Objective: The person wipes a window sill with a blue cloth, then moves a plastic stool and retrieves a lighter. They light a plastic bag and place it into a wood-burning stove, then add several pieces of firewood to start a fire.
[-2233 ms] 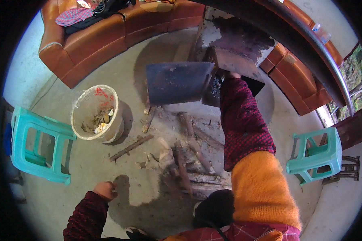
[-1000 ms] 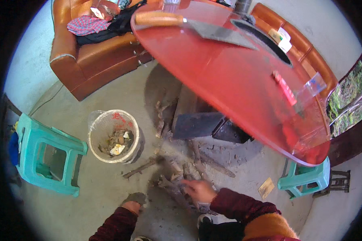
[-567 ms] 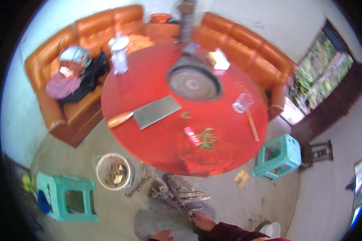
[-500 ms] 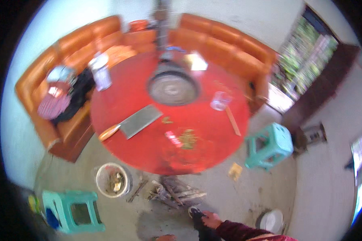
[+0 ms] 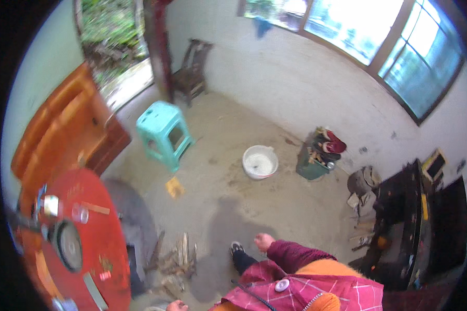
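My right hand (image 5: 263, 241) hangs in front of my body at the end of a dark red sleeve, its fingers loosely curled with nothing seen in them. At the lower edge my left hand (image 5: 176, 306) shows only in part, near the split firewood (image 5: 179, 259) on the floor, and its fingers are too cut off to read. To the left stands the round red table (image 5: 96, 223). On it lie a cleaver (image 5: 94, 291), a small red packet (image 5: 105, 276) and a clear cup (image 5: 80, 213), around a round stove plate (image 5: 68, 245). Neither hand touches these.
A turquoise stool (image 5: 163, 132) stands beyond the table, near the orange sofa (image 5: 62, 122) and a doorway. A white bucket (image 5: 260, 162) and a green bin (image 5: 311, 163) holding shoes are on the floor ahead. A black cabinet (image 5: 394, 223) stands at the right.
My view has swung to the right, so the table moves to the left side and the window, bin and cabinet come in. My right hand still hangs before me.
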